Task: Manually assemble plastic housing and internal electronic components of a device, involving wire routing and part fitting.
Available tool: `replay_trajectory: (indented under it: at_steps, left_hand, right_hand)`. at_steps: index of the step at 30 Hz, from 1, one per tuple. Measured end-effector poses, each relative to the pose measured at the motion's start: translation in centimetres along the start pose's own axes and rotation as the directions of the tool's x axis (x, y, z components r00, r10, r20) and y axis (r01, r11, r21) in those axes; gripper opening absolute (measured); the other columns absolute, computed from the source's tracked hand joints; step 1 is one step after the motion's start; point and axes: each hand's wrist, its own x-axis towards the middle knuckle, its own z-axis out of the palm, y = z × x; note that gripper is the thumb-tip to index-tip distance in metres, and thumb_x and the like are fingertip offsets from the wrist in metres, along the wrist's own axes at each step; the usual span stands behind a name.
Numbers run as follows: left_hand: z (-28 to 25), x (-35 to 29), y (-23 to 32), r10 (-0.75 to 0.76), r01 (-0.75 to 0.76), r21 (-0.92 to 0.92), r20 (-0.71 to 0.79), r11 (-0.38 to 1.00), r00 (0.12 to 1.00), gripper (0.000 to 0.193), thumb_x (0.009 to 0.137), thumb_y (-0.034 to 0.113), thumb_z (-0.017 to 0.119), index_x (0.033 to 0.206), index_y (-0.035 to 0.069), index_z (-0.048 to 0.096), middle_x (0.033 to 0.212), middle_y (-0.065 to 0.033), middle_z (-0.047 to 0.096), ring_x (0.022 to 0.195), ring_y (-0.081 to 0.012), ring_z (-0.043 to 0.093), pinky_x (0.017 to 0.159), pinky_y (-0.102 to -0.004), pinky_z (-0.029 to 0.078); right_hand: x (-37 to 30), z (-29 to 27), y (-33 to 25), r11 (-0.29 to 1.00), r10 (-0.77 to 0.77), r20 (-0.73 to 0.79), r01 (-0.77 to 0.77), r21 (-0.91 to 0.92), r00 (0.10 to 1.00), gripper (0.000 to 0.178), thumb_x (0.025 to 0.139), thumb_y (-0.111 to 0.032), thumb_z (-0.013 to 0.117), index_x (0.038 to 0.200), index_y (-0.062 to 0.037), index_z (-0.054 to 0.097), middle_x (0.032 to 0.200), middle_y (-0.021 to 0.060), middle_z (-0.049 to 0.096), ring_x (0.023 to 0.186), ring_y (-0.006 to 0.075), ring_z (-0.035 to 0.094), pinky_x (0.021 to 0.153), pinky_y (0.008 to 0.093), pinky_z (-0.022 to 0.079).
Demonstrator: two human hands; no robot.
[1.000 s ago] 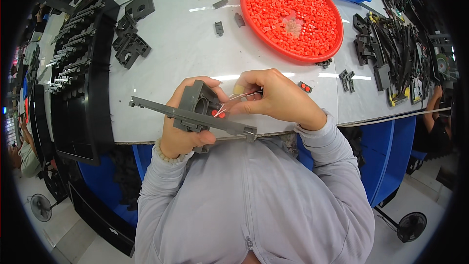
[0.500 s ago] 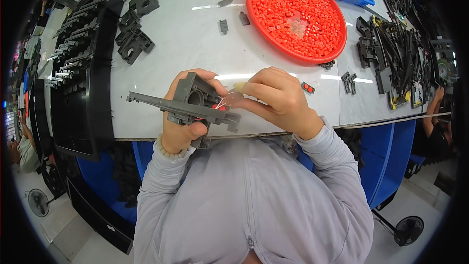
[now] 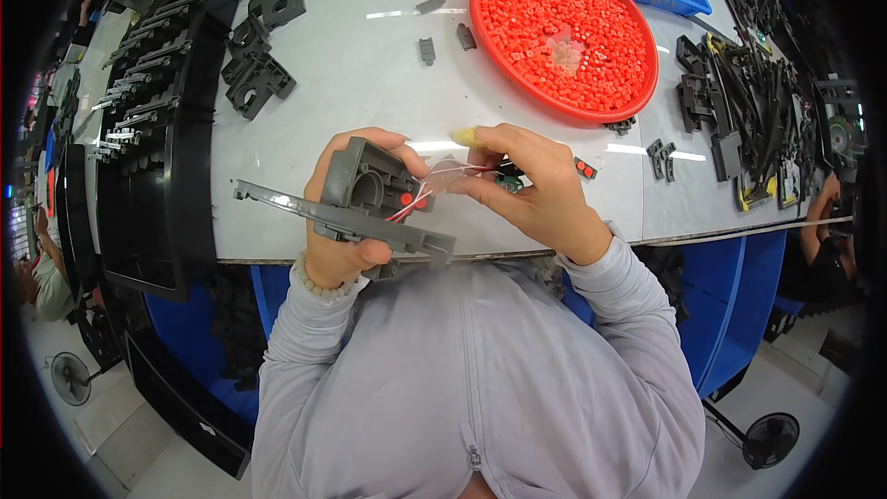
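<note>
My left hand (image 3: 334, 212) is wrapped round a dark grey plastic housing (image 3: 362, 171), which has a round recess and red round bits in it. A long grey bar (image 3: 319, 211) sticks out from the housing to the left. Thin white and red wires (image 3: 416, 200) run from the housing to my right hand (image 3: 536, 180). The right thumb and fingers close on a small green circuit board (image 3: 508, 182), mostly hidden by them. A clear thin piece (image 3: 450, 173) shows at the fingertips. A yellow cover sits on one right fingertip.
Behind my right hand stands a red round tray (image 3: 480, 37) of small red pieces. Grey parts (image 3: 259, 83) lie at the left beside a black rack (image 3: 176, 129). A blue bin (image 3: 688, 2) and black parts (image 3: 758, 102) are at the right; a small red-dotted part (image 3: 585, 168) lies nearby.
My right fingers have shifted, the covered fingertip lifting, and the green circuit board has come into sight. The housing has turned slightly in my left hand, its bar's left end moving left.
</note>
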Motion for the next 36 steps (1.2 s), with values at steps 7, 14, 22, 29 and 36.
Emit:
replay_trajectory:
  at_steps: [7, 14, 22, 29, 36]
  left_hand:
    - [-0.16, 0.11, -0.16, 0.038, -0.038, 0.017, 0.032, 0.999, 0.999, 0.091, 0.058, 0.053, 0.080, 0.118, -0.005, 0.042, 0.097, -0.0133, 0.058, 0.084, -0.0163, 0.059, 0.073, -0.0263, 0.050]
    - [-0.22, 0.15, -0.47, 0.052, -0.052, -0.007, 0.009, 0.999, 0.999, 0.091, 0.060, 0.051, 0.080, 0.119, -0.005, 0.041, 0.099, -0.0141, 0.058, 0.084, -0.0173, 0.060, 0.073, -0.0274, 0.051]
    - [-0.34, 0.21, -0.59, 0.051, -0.050, -0.045, 0.009, 0.998, 0.999, 0.090, 0.060, 0.049, 0.082, 0.119, -0.006, 0.040, 0.099, -0.0153, 0.058, 0.083, -0.0169, 0.059, 0.072, -0.0268, 0.050]
    - [-0.16, 0.26, -0.57, 0.066, -0.066, -0.049, 0.003, 0.997, 0.998, 0.090, 0.061, 0.048, 0.081, 0.119, -0.006, 0.040, 0.099, -0.0158, 0.057, 0.084, -0.0178, 0.059, 0.072, -0.0275, 0.050]
    - [-0.12, 0.43, -0.55, 0.082, -0.081, -0.052, 0.005, 0.995, 0.997, 0.090, 0.061, 0.050, 0.081, 0.119, -0.005, 0.040, 0.098, -0.0158, 0.057, 0.084, -0.0188, 0.059, 0.072, -0.0282, 0.051]
  right_hand:
    - [0.13, -0.44, 0.29, 0.984, -0.061, 0.094, 0.076, -0.163, 0.994, 0.026, 0.065, -0.003, 0.077, 0.087, -0.0006, 0.064, 0.072, 0.0064, 0.057, 0.062, 0.0162, 0.055, 0.053, 0.0265, 0.043]
    - [0.01, -0.03, 0.79, 0.925, -0.277, -0.002, 0.266, -0.271, 0.961, 0.024, 0.062, -0.003, 0.078, 0.082, -0.0032, 0.065, 0.072, 0.0051, 0.058, 0.063, 0.0179, 0.054, 0.052, 0.0287, 0.042]
    - [-0.02, 0.13, 0.38, 0.997, -0.004, 0.005, 0.004, -0.079, 1.000, 0.024, 0.065, 0.000, 0.075, 0.085, -0.0017, 0.063, 0.069, 0.0053, 0.056, 0.061, 0.0154, 0.054, 0.051, 0.0266, 0.041]
    - [0.45, -0.08, 0.61, 0.981, -0.121, 0.104, 0.135, -0.141, 0.987, 0.029, 0.066, -0.003, 0.075, 0.091, -0.0005, 0.061, 0.073, 0.0060, 0.055, 0.060, 0.0144, 0.052, 0.052, 0.0249, 0.041]
    - [0.32, 0.32, 0.77, 1.000, 0.001, 0.105, -0.003, 0.017, 0.994, 0.028, 0.066, -0.002, 0.075, 0.090, 0.0009, 0.060, 0.078, 0.0065, 0.059, 0.064, 0.0117, 0.054, 0.055, 0.0221, 0.043]
